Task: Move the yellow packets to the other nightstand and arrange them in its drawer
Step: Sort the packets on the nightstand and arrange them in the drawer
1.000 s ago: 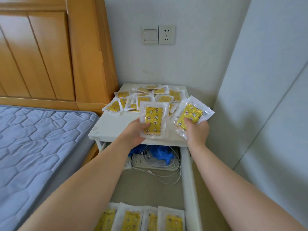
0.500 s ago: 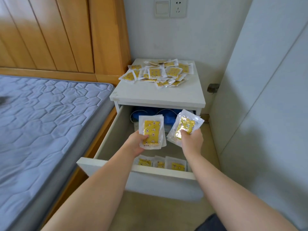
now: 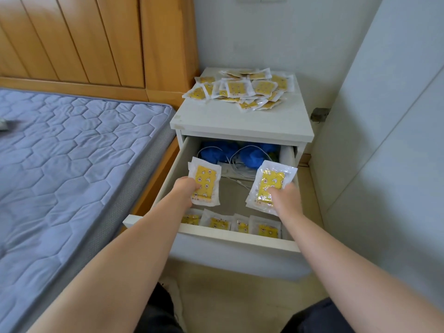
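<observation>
Slippage looks the likeliest fault: the left hand (image 3: 186,188) pinches a yellow packet in a clear crinkly sleeve (image 3: 206,185) by its lower edge, the right hand (image 3: 284,200) pinches a tilted second packet (image 3: 270,185), both over the open white drawer (image 3: 235,236), and film could slide onto the row of packets (image 3: 240,224) just below the fingers (image 3: 272,191). Beyond them, tangled white cables (image 3: 236,165) and crumpled blue material (image 3: 254,155) could snag a sleeve. Bare drawer floor lies between the hands, side walls close outside, and the yellow heap (image 3: 242,90) rests on the white nightstand top (image 3: 240,123) well beyond.
</observation>
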